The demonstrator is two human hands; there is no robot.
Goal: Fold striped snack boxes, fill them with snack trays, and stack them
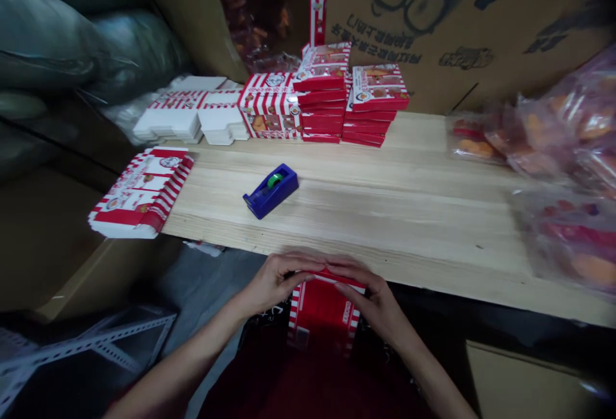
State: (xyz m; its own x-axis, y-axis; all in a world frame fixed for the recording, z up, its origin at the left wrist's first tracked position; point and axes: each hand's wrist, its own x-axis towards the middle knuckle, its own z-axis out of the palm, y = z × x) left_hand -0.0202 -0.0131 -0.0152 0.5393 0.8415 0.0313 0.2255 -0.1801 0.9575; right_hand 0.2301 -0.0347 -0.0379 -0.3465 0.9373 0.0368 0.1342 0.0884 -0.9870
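Just off the table's front edge, close to my body, I hold a red and white striped cardboard box point(325, 310) with both hands. My left hand point(283, 281) is closed on its upper left corner, thumb on the near face and fingers over the top edge. Gripping the upper right corner the same way is my right hand point(366, 287). The box's lower end fades into shadow against my dark red clothing. On the table ahead sits a blue tape dispenser point(272, 191) with a green roll in it.
Flattened striped boxes point(144, 191) lie piled at the table's left edge. Behind are white folded cartons point(178, 120) and stacked filled boxes point(322, 104). Clear bags of orange items point(543, 136) cover the right side. A large brown carton point(433, 27) stands at the back of the wooden table point(385, 207).
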